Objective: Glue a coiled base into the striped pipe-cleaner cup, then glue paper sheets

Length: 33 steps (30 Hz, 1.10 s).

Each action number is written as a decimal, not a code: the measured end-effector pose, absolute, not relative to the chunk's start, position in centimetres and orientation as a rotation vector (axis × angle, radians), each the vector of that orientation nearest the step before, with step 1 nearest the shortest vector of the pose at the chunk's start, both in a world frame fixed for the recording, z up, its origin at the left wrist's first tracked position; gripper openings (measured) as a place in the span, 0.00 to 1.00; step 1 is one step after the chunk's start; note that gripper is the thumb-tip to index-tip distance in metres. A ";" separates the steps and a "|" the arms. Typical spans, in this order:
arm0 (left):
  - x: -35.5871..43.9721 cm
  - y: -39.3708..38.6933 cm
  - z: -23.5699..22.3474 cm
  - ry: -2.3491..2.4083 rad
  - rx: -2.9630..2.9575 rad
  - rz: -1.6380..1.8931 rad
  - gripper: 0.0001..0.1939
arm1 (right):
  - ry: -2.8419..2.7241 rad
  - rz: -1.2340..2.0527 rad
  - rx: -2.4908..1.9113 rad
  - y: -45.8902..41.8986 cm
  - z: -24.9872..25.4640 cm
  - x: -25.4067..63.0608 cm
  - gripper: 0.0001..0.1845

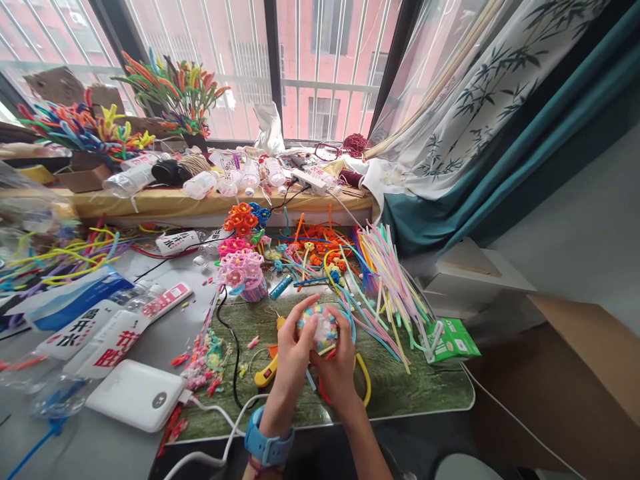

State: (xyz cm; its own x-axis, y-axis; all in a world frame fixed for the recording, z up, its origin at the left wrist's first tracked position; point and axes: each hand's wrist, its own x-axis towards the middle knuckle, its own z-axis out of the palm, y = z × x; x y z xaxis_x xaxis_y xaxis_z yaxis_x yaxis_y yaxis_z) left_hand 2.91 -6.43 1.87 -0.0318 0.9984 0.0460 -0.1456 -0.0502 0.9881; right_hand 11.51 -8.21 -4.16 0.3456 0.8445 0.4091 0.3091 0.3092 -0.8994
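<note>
Together, both hands point(293, 350) clasp a rounded piece point(325, 327), whitish, pastel yellow and blue.

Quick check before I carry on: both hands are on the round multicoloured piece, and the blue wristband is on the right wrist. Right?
Not quite: the head view shows the blue wristband on the left wrist. Both hands are indeed on the round multicoloured piece.
</note>
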 end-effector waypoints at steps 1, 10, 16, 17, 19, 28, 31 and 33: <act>3.0 -6.5 1.8 1.092 1.119 1.329 0.20 | -1.214 0.496 -1.259 -8.2 -4.2 11.4 0.33; 2.9 -6.5 1.6 1.092 1.233 1.318 0.20 | -1.181 0.437 -1.265 -8.3 -4.4 11.1 0.32; 3.3 -6.6 1.9 1.097 1.155 1.358 0.18 | -1.241 0.323 -1.246 -8.4 -4.3 11.1 0.28; 3.4 -6.7 2.0 1.108 1.142 1.375 0.17 | -1.246 0.316 -1.240 -8.3 -4.3 11.1 0.28; 3.6 -6.7 2.1 1.134 1.109 1.392 0.16 | -1.250 0.308 -1.231 -8.3 -4.4 11.1 0.27; 3.6 -6.6 1.5 1.143 1.040 1.302 0.24 | -1.103 0.359 -1.340 -8.3 -3.6 10.9 0.32; 3.2 -6.5 1.3 1.119 1.010 1.228 0.26 | -1.102 0.432 -1.331 -8.1 -3.3 11.3 0.35; 3.0 -6.4 1.4 1.108 1.006 1.207 0.26 | -1.181 0.567 -1.269 -8.0 -3.0 11.9 0.38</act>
